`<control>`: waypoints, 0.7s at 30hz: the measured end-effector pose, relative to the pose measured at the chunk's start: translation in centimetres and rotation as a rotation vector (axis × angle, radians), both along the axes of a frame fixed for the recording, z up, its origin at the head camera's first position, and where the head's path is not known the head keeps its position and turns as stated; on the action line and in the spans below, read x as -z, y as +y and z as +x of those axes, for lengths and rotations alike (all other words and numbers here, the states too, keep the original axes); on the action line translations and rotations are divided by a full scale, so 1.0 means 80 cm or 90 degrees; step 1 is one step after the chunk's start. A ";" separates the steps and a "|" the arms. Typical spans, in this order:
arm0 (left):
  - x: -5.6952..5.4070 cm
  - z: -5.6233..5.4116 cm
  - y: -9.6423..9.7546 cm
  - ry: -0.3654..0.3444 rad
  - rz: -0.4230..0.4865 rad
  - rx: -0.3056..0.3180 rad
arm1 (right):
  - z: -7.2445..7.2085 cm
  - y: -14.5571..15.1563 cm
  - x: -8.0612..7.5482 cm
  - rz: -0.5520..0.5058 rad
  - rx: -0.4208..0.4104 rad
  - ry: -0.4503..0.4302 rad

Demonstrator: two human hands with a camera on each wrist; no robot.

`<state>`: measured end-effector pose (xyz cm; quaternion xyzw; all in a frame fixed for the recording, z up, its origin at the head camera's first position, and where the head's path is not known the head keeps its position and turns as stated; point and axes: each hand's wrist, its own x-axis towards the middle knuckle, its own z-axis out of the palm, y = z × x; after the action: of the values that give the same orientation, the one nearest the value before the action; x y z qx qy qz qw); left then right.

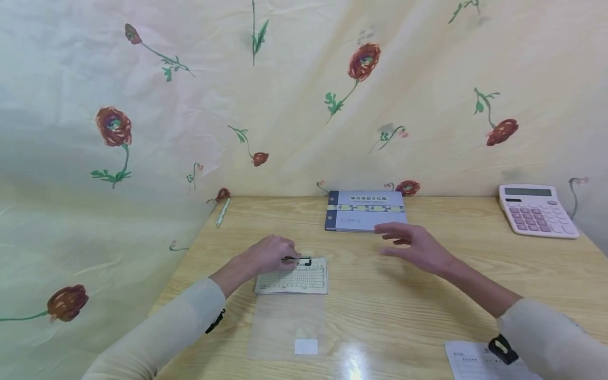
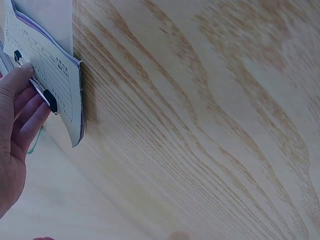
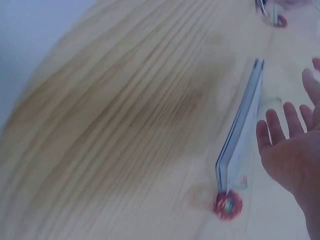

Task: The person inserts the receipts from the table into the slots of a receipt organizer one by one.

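Note:
My left hand (image 1: 272, 254) pinches a stack of printed forms (image 1: 304, 279) at its top edge, where a metal clip with black ends (image 2: 50, 100) sits. In the left wrist view the thumb lies on top of the sheets and the fingers are beneath. The sheets' edge curls up from the table. A clear plastic sheet (image 1: 275, 327) with a white label (image 1: 306, 347) extends below the forms. My right hand (image 1: 420, 249) is held above the table with fingers spread and nothing in it, close to the near edge of a blue account book (image 1: 366, 216).
A pink calculator (image 1: 537, 211) stands at the back right. A white pen (image 1: 223, 212) lies at the back left. Under my right forearm is a printed paper (image 1: 467, 361) at the front edge. Flowered cloth (image 1: 294, 105) hangs behind the wooden table (image 1: 351, 306).

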<state>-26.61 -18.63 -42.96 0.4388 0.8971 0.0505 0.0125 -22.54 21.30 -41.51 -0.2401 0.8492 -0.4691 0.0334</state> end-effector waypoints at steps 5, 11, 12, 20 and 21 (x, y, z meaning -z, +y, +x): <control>-0.001 -0.001 -0.001 -0.005 -0.002 -0.010 | 0.016 0.038 -0.006 0.003 -0.005 -0.008; -0.001 -0.002 0.000 -0.004 0.006 -0.005 | 0.040 0.092 -0.010 -0.017 -0.027 -0.002; -0.001 -0.002 0.000 -0.003 0.007 -0.004 | 0.045 0.102 -0.010 -0.016 -0.033 -0.007; -0.001 0.000 0.001 0.007 -0.001 -0.002 | 0.086 0.181 -0.001 0.012 -0.037 -0.081; -0.001 0.000 0.001 0.005 -0.004 -0.002 | 0.089 0.192 0.003 0.008 -0.046 -0.096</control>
<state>-26.57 -18.52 -42.85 0.4375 0.8980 0.0462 0.0101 -15.39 36.63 -41.73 -0.2343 0.8381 -0.4788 0.1160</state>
